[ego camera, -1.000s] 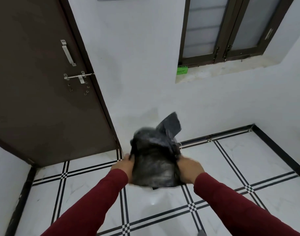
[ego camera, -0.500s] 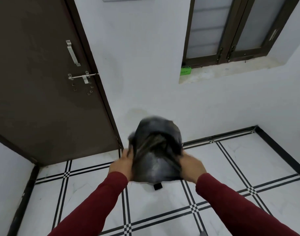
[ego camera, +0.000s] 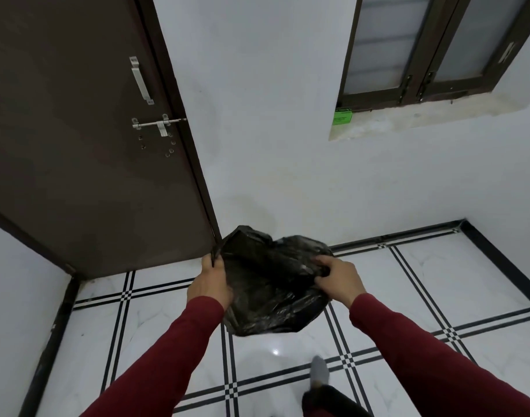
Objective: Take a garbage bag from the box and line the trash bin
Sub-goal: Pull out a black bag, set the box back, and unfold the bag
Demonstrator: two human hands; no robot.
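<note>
A crumpled black garbage bag [ego camera: 272,284] hangs in the air in front of me, above the tiled floor. My left hand [ego camera: 211,284] pinches its left edge. My right hand [ego camera: 337,279] grips its right edge, fingers curled into the plastic. Both arms wear dark red sleeves. The bag is partly spread between the hands and sags below them. No trash bin shows in the frame, and the small green box [ego camera: 342,116] on the window ledge is too small to identify.
A closed brown door [ego camera: 77,145] with a metal handle and bolt stands at the left. A white wall and a dark-framed window [ego camera: 423,46] are ahead. White floor tiles with black lines lie below; my foot in a grey sock [ego camera: 319,370] is at the bottom.
The hands have moved apart and slightly lower, and the bag has gone from a tight upright bundle to a wider, sagging shape. The view has shifted a little toward the floor.
</note>
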